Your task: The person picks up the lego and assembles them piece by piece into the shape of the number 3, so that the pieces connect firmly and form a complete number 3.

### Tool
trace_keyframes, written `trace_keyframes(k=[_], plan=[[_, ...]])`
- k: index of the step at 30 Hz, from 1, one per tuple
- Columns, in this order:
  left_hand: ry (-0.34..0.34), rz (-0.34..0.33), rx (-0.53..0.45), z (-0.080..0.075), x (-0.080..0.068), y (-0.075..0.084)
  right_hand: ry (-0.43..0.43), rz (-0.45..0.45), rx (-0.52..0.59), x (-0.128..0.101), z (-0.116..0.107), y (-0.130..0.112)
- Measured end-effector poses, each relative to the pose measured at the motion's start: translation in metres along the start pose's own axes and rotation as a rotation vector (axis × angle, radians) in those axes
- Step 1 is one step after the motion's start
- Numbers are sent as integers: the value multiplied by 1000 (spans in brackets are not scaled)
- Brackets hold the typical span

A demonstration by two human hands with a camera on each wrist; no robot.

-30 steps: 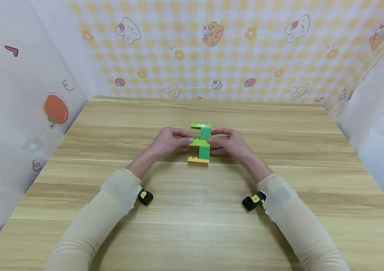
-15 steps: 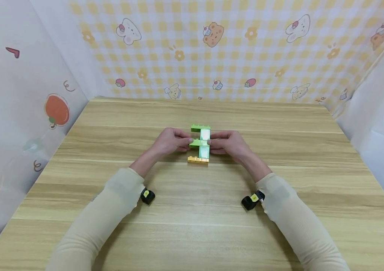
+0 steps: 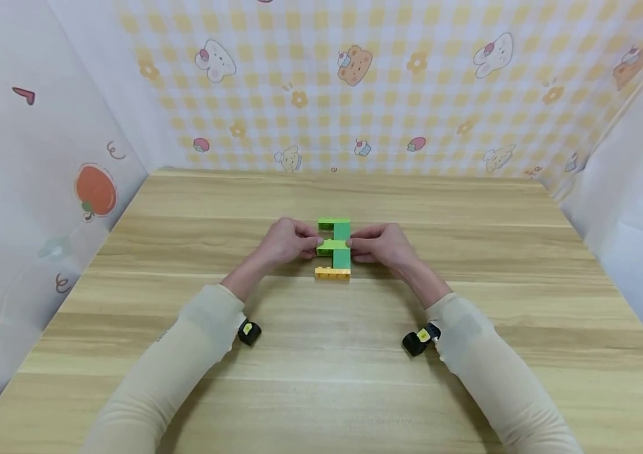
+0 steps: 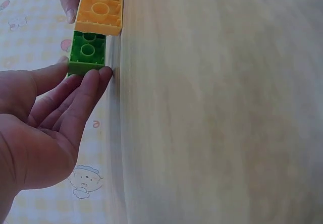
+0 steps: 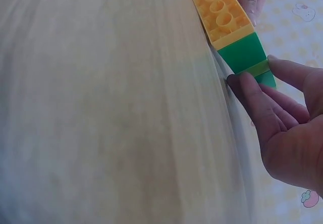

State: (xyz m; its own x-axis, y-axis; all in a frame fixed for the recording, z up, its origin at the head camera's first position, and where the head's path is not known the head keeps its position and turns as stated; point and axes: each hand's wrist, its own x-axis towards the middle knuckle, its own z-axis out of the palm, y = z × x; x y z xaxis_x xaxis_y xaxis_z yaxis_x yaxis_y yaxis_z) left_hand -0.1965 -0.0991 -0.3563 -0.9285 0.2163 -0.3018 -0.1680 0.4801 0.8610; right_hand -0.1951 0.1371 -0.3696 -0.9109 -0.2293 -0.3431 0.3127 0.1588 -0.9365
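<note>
From the head camera we see our block stack (image 3: 334, 248) at the middle of the wooden table (image 3: 321, 372): a yellow plate at the near end, then dark green bricks alternating with light green plates toward the far end. It lies flat on the tabletop. The table has a pale wood grain, and around it stand walls with a yellow checked pattern printed with bears, bunnies and cupcakes; the left wall carries an orange fruit sticker. Our left hand (image 3: 284, 242) and right hand (image 3: 382, 244) meet the stack from either side – fingers curled, tips pinching the middle light green plate. Both forearms in cream sleeves stretch forward, each with a small black wrist camera.

From the left wrist camera the stack (image 4: 93, 27) shows its hollow underside: 1 yellow plate with round sockets, and a dark green brick next to it. Our left hand (image 4: 50, 113) has its fingers nearly straight, fingertips (image 4: 103, 75) touching the green brick's end, just beside the table (image 4: 217, 113).

From the right wrist camera we see the yellow underside again and a dark green face of the stack (image 5: 234, 37). Our right hand (image 5: 282, 118) closes thumb and fingers (image 5: 247, 85) on the light green plate – a narrow pinch.
</note>
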Motion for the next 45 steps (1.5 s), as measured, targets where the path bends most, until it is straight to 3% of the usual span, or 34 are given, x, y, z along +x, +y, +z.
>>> trace_keyframes(k=[13,45], plan=[[19,33,77,2,4,-6,37,-3,-30,2,2,2],[3,44,56,0,6,-6,4,-42,5,8,1,7]])
